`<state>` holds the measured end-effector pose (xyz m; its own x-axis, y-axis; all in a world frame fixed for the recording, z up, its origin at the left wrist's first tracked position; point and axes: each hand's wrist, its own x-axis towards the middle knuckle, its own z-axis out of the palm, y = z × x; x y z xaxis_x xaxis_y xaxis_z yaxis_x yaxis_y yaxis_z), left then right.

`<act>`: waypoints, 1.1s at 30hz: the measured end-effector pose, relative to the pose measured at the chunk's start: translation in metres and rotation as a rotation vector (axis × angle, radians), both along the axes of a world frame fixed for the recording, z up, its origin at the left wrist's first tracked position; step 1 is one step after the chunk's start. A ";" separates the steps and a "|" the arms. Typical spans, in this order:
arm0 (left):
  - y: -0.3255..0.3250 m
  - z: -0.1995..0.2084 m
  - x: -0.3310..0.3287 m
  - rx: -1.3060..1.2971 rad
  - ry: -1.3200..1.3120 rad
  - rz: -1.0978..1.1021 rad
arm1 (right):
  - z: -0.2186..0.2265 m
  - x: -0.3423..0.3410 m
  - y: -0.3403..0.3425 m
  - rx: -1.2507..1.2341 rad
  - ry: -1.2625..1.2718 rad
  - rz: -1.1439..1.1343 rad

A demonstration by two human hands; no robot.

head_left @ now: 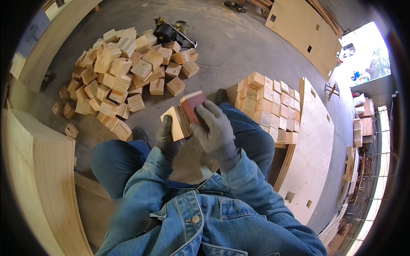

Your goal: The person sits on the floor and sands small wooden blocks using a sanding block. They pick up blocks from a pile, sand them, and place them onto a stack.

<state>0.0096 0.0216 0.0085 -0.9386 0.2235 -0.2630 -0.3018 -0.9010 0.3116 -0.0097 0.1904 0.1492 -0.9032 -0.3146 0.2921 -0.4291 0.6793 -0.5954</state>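
In front of my body, my gloved left hand (165,138) is closed around a light plywood block (175,121), gripping it tilted by its near side. My gloved right hand (217,130) is wrapped round a reddish-brown sanding block (193,102), which lies against or very near the right edge of the wooden one. At this angle I cannot tell whether the two touch. Beyond my hands, a loose heap of wooden blocks (121,68) spreads over the concrete floor. To the right stands a neat stack of similar blocks (273,104).
A black and olive power tool (171,33) lies behind the heap. Plywood panels (311,149) with square holes run along the right, and another panel (299,32) is farther back. A large plywood piece (47,170) rises close on my left. My knees flank the work.
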 end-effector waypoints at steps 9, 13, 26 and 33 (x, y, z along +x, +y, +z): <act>-0.007 -0.006 -0.001 0.009 -0.045 0.074 | -0.003 0.011 -0.002 -0.010 0.025 0.054; 0.001 -0.002 -0.006 0.023 -0.128 0.081 | -0.007 0.045 0.009 0.062 -0.014 0.026; 0.000 0.002 -0.013 0.010 -0.030 0.084 | -0.010 0.042 0.001 -0.018 -0.027 0.093; 0.013 0.006 -0.001 -0.008 -0.061 -0.074 | -0.011 -0.030 -0.003 -0.049 -0.030 0.015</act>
<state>0.0084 0.0345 0.0145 -0.9019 0.2892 -0.3208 -0.3859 -0.8732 0.2978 -0.0400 0.1878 0.1380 -0.9069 -0.3144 0.2805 -0.4208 0.6422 -0.6407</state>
